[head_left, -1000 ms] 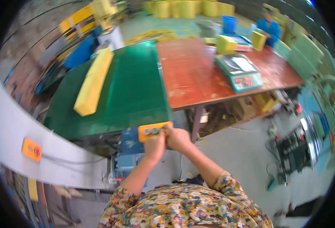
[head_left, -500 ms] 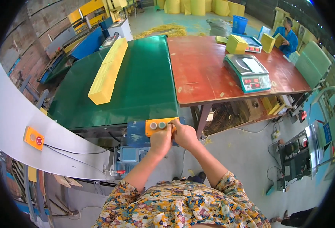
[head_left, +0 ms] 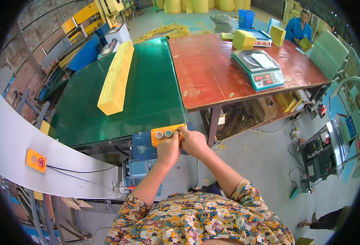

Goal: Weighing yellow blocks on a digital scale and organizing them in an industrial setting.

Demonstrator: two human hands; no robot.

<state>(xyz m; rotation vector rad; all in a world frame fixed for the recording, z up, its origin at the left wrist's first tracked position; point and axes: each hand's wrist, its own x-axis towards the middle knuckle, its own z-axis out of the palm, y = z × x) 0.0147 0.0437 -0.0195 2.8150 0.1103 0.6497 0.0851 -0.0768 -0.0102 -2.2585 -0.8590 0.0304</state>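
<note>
My left hand [head_left: 168, 150] and my right hand [head_left: 193, 142] meet at the right end of an orange control box [head_left: 154, 141]. Both have their fingers closed and pressed together, and they cover that end of the box, so what they pinch is hidden. Two round buttons, a pale one [head_left: 159, 135] and a green one [head_left: 168, 133], show beside my left hand. Beyond the box, a long row of yellow paper stacks [head_left: 116, 77] lies on the green conveyor belt [head_left: 153, 85].
Right of the belt, a red table [head_left: 208, 69] carries a digital scale [head_left: 257, 69] and yellow stacks [head_left: 243, 40]. A co-worker in blue [head_left: 299, 29] sits beyond it. A white curved panel [head_left: 65, 163] with a red stop button [head_left: 41, 162] stands at left.
The view has shifted slightly. The yellow row has come nearer along the belt. The co-worker has turned and lowered a yellow stack. My hands stay at the control box.
</note>
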